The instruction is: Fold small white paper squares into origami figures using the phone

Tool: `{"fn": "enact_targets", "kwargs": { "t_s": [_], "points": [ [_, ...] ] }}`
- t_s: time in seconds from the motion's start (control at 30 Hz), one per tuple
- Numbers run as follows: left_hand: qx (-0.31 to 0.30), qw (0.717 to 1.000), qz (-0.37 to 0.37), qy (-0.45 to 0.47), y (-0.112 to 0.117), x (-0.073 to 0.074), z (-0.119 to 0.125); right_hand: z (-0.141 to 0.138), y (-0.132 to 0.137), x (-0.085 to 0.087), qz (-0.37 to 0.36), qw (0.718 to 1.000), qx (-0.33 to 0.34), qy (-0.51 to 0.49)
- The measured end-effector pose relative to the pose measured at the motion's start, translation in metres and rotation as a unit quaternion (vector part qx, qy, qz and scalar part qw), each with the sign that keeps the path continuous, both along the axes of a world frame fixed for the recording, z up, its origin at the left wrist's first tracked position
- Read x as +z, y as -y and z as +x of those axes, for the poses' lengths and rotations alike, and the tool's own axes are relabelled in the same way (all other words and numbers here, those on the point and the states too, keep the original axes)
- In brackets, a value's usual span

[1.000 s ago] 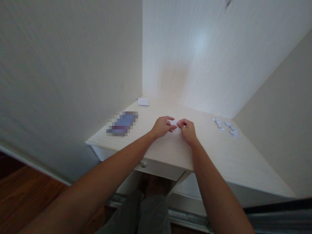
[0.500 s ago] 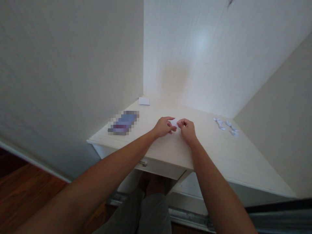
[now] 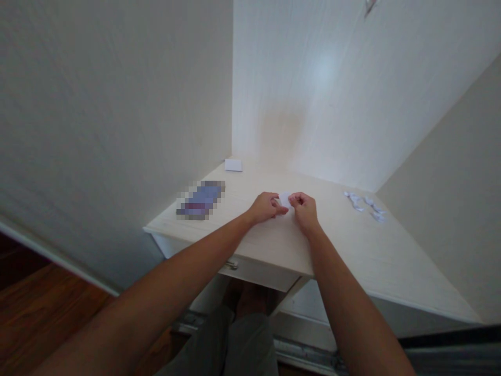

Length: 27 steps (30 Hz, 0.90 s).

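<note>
Your right hand pinches the white paper on its right side; your half-open left hand curls at its left, grip hard to tell.

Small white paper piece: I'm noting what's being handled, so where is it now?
In the head view, the small white paper piece is between the left hand and right hand, over the white desktop, left of the crumpled white scraps.
</note>
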State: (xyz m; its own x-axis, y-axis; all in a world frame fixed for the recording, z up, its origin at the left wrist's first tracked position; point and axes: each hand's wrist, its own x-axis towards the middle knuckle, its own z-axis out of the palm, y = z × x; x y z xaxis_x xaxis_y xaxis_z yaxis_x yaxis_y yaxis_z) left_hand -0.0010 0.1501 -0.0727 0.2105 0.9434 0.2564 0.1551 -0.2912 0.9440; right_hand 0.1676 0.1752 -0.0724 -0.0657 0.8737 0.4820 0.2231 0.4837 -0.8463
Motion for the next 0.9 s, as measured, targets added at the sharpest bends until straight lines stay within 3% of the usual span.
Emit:
{"fn": "enact_targets", "kwargs": {
  "t_s": [0.37,0.9],
  "points": [
    [0.017,0.998,0.022,-0.054,0.0073,0.0079,-0.001,0.0021,-0.0029,-0.0056,-0.031,0.998,0.007,-0.054],
    [0.054,0.99,0.092,-0.096,0.0005,0.004,-0.0037,-0.0001,0.0031,-0.004,-0.078,0.993,0.041,-0.084]
  ]
}}
